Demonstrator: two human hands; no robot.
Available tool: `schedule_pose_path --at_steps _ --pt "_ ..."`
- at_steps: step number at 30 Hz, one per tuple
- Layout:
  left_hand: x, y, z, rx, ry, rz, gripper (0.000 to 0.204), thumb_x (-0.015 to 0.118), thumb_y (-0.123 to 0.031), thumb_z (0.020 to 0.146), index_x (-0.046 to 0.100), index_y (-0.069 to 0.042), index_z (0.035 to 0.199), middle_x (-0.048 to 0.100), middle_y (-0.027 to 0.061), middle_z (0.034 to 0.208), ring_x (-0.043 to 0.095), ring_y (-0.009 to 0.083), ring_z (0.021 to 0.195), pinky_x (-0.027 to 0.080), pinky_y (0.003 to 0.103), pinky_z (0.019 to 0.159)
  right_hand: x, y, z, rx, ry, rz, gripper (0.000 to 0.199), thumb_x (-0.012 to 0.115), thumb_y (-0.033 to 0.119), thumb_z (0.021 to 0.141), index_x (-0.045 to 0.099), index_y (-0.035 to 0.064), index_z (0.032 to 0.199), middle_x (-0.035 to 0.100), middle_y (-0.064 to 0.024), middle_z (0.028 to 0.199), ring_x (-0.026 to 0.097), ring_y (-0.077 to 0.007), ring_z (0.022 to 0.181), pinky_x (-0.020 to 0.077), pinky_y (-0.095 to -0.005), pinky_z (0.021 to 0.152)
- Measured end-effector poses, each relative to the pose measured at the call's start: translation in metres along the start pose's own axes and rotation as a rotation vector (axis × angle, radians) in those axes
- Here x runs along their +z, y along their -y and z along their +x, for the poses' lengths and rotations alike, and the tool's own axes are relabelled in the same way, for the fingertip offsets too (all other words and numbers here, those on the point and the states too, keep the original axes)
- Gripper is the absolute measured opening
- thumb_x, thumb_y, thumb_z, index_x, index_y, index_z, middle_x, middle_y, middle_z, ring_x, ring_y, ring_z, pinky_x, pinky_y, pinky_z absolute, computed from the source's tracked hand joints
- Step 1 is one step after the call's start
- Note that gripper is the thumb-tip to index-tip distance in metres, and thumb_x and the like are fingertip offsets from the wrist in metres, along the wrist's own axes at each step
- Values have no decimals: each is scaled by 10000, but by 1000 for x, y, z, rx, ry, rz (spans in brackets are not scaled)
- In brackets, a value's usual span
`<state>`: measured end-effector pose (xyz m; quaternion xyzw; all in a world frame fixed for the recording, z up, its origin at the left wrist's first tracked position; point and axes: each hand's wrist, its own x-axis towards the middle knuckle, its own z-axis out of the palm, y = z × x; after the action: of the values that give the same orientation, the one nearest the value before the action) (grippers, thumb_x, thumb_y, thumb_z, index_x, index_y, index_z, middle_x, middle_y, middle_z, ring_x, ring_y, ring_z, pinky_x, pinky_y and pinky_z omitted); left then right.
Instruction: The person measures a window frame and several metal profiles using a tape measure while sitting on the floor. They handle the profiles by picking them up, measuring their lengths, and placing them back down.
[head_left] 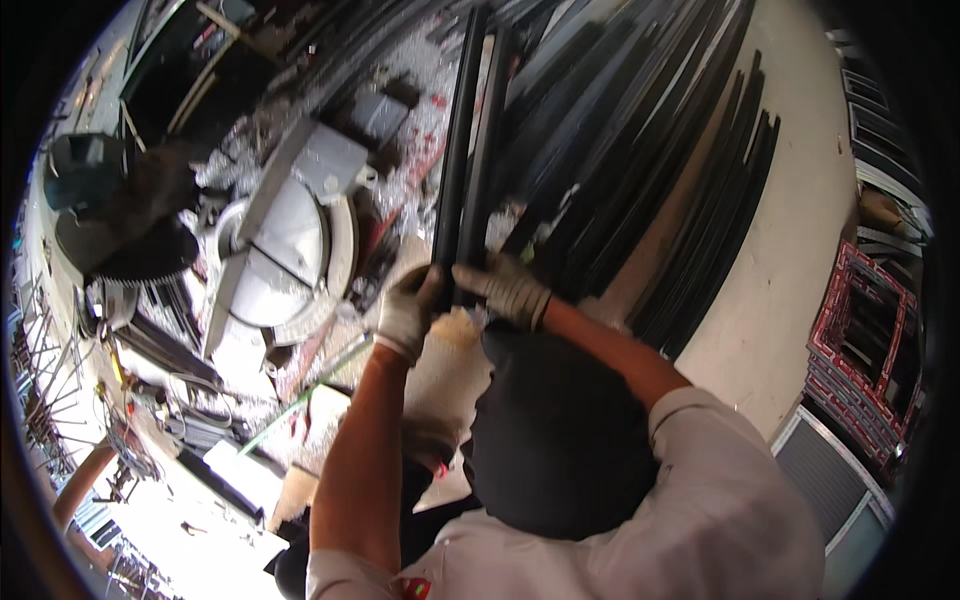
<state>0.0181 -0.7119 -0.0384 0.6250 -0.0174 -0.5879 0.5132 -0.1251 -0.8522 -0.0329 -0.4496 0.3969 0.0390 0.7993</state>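
Behind, a big stack of dark bars [640,150] leans on the floor [790,230], with the saw [285,250] to the left. Both gloved hands, left [408,312] and right [508,288], clench two upright black bars [468,150]; squeezing them together and level should stop slipping. No container shows clearly.

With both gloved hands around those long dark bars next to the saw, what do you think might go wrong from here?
1. The left hand and right hand grip the long dark bars only near one end, so the far ends may swing or slip.
2. The saw blade sits exposed close by; a swinging bar could strike it.
3. The stacked dark profiles lean alongside and might be knocked.
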Motion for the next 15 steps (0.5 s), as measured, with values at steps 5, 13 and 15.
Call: schedule_pose_path --at_steps 5,13,15 --pt "11 -12 -5 -44 -8 -45 410 675 -385 983 653 -38 1201 678 3 866 614 94 707 488 242 593 -2 -1 1 57 5 41 488 778 411 897 612 58 1191 654 -2 941 609 -86 782 517 -245 657" --pt "4 -10 1 -78 -23 -16 456 715 -360 960 669 6 1227 707 28 950 641 104 775 517 243 686 -2 -12 10 69 39 134 478 778 435 889 623 57 1136 629 5 850 580 -79 676 494 -249 550" --pt "2 -5 2 -31 -21 -28 468 725 -355 954 668 16 1233 709 36 982 640 110 813 521 251 699 -1 -6 0 97 47 99 457 774 428 895 623 62 1124 623 5 839 585 -80 672 494 -248 544"
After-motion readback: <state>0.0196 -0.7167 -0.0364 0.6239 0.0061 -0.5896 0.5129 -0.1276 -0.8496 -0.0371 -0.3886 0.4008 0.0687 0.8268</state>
